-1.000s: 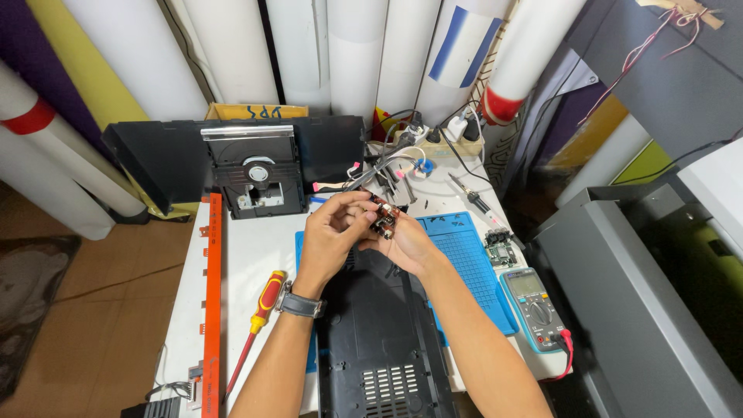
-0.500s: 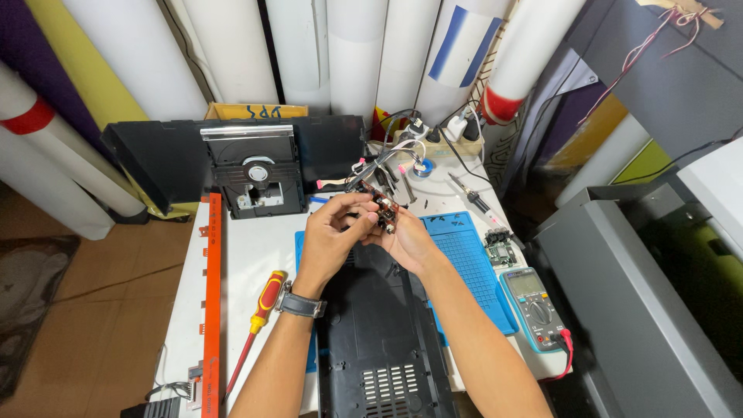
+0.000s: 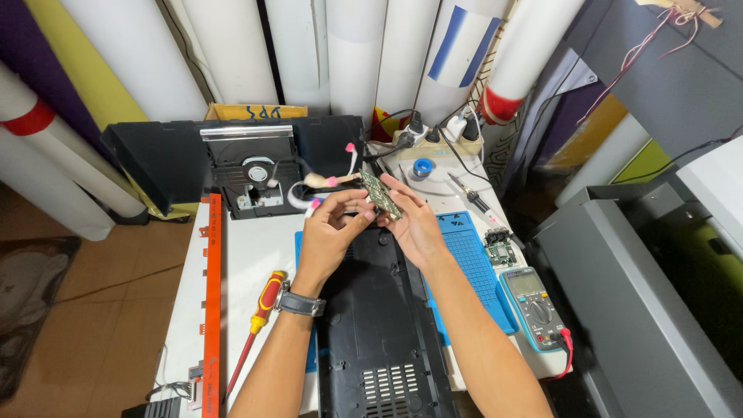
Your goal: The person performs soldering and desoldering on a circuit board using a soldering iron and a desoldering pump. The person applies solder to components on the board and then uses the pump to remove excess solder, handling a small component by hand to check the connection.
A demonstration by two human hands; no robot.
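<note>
Green circuit board (image 3: pixel 381 194) with pink-tipped white wires (image 3: pixel 325 183). Black plastic casing (image 3: pixel 375 325) on a blue mat (image 3: pixel 473 267) with a grid pattern, white surface (image 3: pixel 255 248). Red-and-yellow screwdriver (image 3: pixel 261 310), orange ruler (image 3: pixel 211 310), grey-blue multimeter (image 3: pixel 535 303).

Black casing (image 3: pixel 379 340) (bottom end) cut off below.
</note>
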